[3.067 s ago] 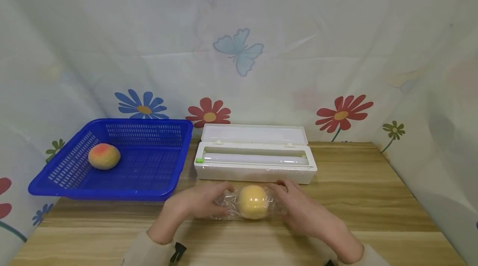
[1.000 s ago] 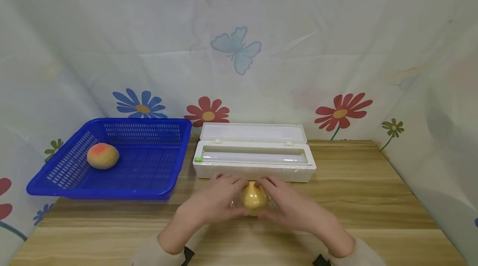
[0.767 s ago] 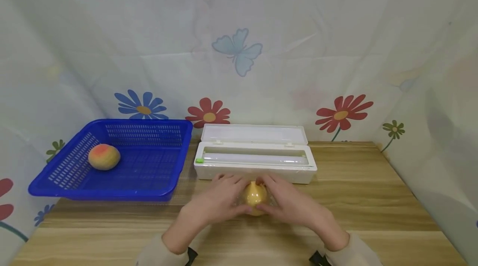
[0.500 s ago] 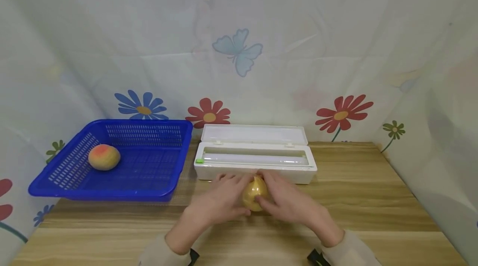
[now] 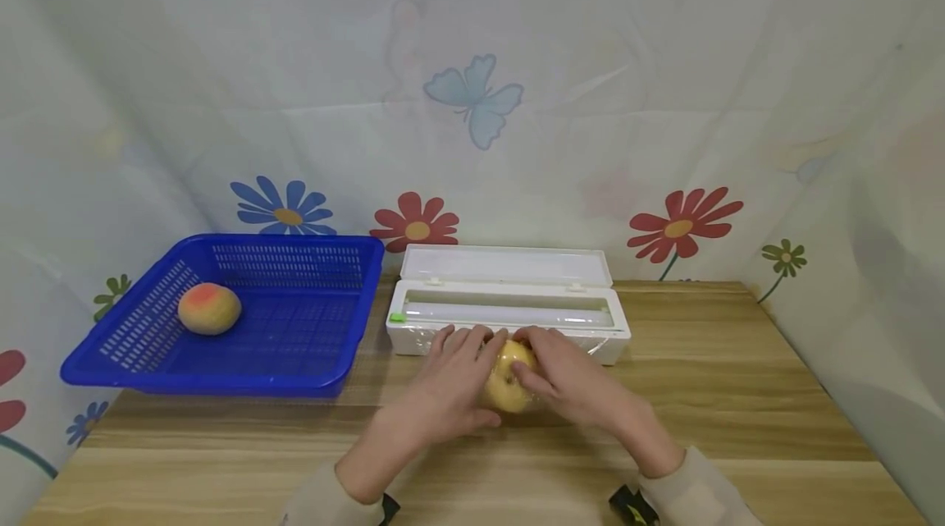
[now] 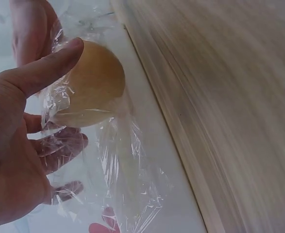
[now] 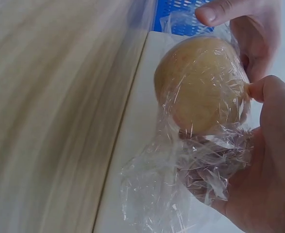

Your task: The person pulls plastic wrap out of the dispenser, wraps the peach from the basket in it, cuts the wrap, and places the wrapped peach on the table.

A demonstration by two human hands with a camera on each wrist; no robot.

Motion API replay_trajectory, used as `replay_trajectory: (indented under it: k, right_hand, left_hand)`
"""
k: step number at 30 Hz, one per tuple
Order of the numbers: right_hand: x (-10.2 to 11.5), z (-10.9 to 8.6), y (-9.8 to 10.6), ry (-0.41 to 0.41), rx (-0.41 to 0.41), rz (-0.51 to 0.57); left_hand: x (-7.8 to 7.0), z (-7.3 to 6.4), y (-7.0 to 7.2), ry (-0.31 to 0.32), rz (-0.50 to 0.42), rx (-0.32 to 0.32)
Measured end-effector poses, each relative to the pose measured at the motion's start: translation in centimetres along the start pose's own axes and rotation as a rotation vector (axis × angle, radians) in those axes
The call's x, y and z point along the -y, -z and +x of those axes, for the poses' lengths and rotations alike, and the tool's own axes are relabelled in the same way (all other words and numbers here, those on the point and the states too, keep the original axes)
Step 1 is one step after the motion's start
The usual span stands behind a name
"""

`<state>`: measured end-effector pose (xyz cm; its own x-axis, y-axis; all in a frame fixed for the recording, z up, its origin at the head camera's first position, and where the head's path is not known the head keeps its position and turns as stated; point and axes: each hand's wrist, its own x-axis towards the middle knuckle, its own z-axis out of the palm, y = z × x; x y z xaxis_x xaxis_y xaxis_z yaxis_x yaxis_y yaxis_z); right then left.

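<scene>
A yellow peach (image 5: 506, 391) in clear plastic wrap (image 7: 154, 187) sits between my two hands, in front of the white wrap box. My right hand (image 5: 572, 374) holds its right side. The right thumb (image 7: 266, 90) presses on the fruit, and the right fingers bend in under the loose film. My left hand (image 5: 450, 391) lies along the left side with fairly straight fingers. The left thumb (image 6: 47, 68) reaches across near the fruit, while the other left fingers spread behind the film. Film hangs loose past the peach in both wrist views.
Behind the hands stands the white wrap box (image 5: 509, 341), its lid (image 5: 505, 265) raised and a roll of film (image 5: 509, 313) inside. A blue basket (image 5: 295, 384) at the left holds another peach (image 5: 210, 309). A patterned cloth (image 5: 591, 58) hangs behind the wooden table (image 5: 723, 395).
The hands have come in from the film's two ends to the peach. The peach has tilted and shifted slightly towards the box, and the left fingers have straightened.
</scene>
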<state>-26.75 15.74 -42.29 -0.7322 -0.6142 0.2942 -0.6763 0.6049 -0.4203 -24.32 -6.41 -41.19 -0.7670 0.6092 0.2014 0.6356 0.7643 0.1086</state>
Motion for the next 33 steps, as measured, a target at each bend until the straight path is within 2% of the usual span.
replay_trajectory:
  k: [8,16,20,24,27,31,33]
  right_hand:
    - [0.2,0.2,0.5,-0.054,-0.005,0.078]
    - [0.5,0.1,1.0,-0.068,0.019,0.130]
    - [0.3,-0.3,2.3,-0.065,-0.062,0.108]
    - [-1.4,-1.0,4.3,-0.095,-0.174,0.034]
    - [-3.2,-1.9,5.6,-0.172,-0.139,-0.002]
    - [-4.8,-3.0,6.8,-0.268,-0.012,-0.015]
    - [-5.2,-3.1,6.9,-0.290,0.021,-0.003]
  left_hand:
    - [-0.4,0.5,-0.1,0.014,0.003,-0.063]
    - [-0.7,1.0,0.0,-0.024,-0.016,-0.086]
    - [-0.5,1.2,-0.1,-0.040,0.021,-0.117]
    - [-0.2,1.3,-0.1,-0.038,0.022,-0.122]
    - [-0.1,1.2,0.1,-0.030,0.011,-0.101]
    - [-0.1,1.2,0.1,-0.027,-0.010,-0.077]
    - [0.0,1.2,0.1,-0.028,-0.029,-0.078]
